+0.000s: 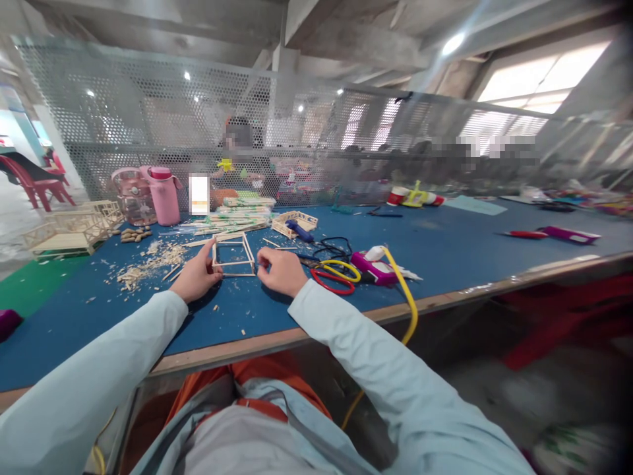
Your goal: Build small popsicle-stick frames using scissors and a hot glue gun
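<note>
A small open box-shaped frame of thin wooden sticks (235,265) stands on the blue tabletop in front of me. My left hand (196,272) grips its left side, thumb and fingers closed on the sticks. At the frame's right side is my right hand (283,270), its fingers curled together in a pinch close to the corner. Whatever those fingers hold, if anything, is too small to make out. Just right of that hand lie scissors with red and yellow handles (337,269).
Wood scraps (153,264) litter the left. Behind are bundled sticks (237,214), a pink bottle (165,198) and a glue gun (299,230). A purple power strip (374,269) has a yellow cable (408,303) over the table edge. Finished-looking stick structures (69,231) stand far left.
</note>
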`<state>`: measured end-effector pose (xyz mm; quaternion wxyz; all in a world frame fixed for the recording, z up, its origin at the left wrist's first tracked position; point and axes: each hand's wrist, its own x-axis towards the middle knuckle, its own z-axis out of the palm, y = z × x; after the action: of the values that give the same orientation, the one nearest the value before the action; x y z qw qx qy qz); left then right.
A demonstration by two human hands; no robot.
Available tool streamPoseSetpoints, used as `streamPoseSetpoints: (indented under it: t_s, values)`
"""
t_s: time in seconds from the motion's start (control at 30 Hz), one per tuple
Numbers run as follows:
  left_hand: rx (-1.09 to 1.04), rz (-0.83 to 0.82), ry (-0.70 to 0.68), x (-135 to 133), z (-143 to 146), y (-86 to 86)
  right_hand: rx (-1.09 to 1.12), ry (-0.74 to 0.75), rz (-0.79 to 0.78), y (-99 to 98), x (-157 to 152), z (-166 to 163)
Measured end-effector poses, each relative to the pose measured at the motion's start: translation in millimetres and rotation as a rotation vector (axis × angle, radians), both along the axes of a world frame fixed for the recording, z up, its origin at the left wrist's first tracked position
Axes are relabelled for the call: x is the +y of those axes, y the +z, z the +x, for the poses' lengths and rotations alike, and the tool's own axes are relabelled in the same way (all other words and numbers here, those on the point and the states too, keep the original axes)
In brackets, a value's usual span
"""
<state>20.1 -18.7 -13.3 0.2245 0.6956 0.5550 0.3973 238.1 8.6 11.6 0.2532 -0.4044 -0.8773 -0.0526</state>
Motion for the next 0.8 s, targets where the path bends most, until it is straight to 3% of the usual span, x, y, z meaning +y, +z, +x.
streamPoseSetpoints:
  t_s: [0.13, 0.3, 0.47, 0.6, 0.8]
  values:
    - [0.019, -0.003, 0.002, -1.0, 0.7, 1.0, 0.122, -0.115, -0.053, 5.8, 2.9, 7.7]
    - [0.069, -0.006, 0.015, -3.4, 2.2, 4.9, -0.085, -0.126, -0.182, 1.6, 6.3, 4.9]
    - [-0.005, -0.042, -0.028, -4.6, 1.8, 7.0, -0.126, -0.098, -0.257, -0.6, 8.4, 2.2]
    - [-0.021, -0.058, -0.044, -4.6, 0.0, 7.6, -0.138, -0.102, -0.174, 0.6, 3.1, 1.5]
    - [-0.032, -0.047, -0.066, -6.2, -3.9, 10.9, -0.304, 0.07, -0.048, -0.2, -4.3, -11.1]
